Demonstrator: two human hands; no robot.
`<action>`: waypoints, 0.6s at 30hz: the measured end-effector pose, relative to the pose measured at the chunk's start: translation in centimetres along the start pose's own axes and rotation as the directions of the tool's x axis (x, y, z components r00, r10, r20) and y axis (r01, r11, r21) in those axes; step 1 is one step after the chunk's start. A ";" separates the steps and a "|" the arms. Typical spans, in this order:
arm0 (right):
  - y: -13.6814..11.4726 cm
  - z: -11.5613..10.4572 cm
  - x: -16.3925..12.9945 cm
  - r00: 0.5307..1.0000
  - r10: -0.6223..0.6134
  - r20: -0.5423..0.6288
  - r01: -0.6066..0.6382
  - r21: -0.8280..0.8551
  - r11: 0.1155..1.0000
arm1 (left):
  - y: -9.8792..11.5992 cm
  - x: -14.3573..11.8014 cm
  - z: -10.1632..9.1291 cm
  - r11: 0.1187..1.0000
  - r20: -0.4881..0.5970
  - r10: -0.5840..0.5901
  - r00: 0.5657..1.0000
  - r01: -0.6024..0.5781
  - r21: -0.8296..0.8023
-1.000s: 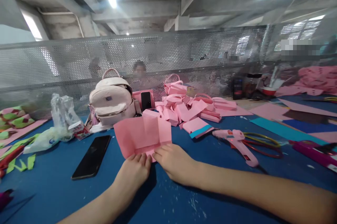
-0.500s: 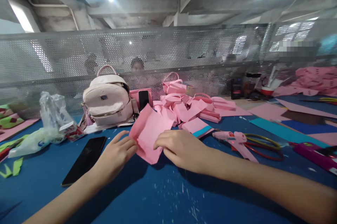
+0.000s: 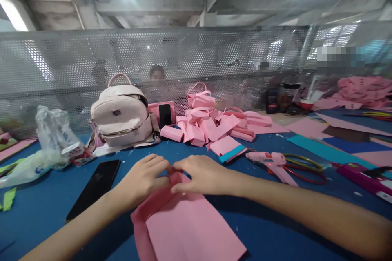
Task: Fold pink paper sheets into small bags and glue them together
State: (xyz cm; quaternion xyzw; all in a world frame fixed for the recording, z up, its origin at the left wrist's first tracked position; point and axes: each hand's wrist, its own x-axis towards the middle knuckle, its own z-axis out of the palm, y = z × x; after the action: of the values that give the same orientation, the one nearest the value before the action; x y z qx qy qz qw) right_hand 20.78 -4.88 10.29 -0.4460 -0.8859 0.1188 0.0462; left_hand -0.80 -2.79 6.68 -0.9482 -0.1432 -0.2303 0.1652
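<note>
Both hands pinch the far edge of a folded pink foam or paper sheet [image 3: 196,228], which slants toward me over the blue table. My left hand [image 3: 145,181] grips the edge at its left corner, thumb against the fold. Close beside it, my right hand [image 3: 199,175] has thumb and fingers closed on the same edge. The sheet's left side stands up as a folded flap. Beyond my hands lies a heap of folded pink pieces [image 3: 211,124], some with looped handles. A pink piece with a blue band [image 3: 228,148] lies nearer.
On the right lie a pink glue gun [image 3: 272,163] and a purple tool [image 3: 361,179]. A black phone [image 3: 93,187] is at the left. A pale backpack [image 3: 121,116] and a plastic bag [image 3: 56,138] stand behind it. A perforated metal screen [image 3: 183,56] closes off the back.
The pink sheet has come nearer to me and turned, with its broad face now spread below my hands. My hands have moved together at its far edge.
</note>
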 end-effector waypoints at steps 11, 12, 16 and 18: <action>1.8 2.5 2.8 0.999 0.024 -0.025 -0.028 -0.169 0.985 | 0.3 0.3 -1.1 0.580 0.453 -0.579 0.678 0.733 -0.356; 1.8 2.5 2.7 0.999 0.017 -0.030 -0.021 -0.162 0.987 | 0.2 0.0 -1.0 0.568 0.505 -0.581 0.638 0.762 -0.310; 1.9 2.5 2.7 0.999 -0.017 -0.037 0.014 -0.088 0.996 | 0.1 -1.1 -0.1 0.619 0.571 -0.574 0.587 0.767 -0.166; 2.1 2.4 2.6 0.998 -0.033 -0.045 0.032 -0.027 0.999 | 0.3 -1.4 0.3 0.629 0.567 -0.577 0.588 0.763 -0.152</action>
State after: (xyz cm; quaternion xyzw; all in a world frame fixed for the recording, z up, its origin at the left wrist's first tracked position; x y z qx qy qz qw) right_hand 20.44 -1.98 7.32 -0.4346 -0.8933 0.0964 0.0625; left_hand -1.75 -3.21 5.69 -0.8570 -0.4847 -0.0638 -0.1627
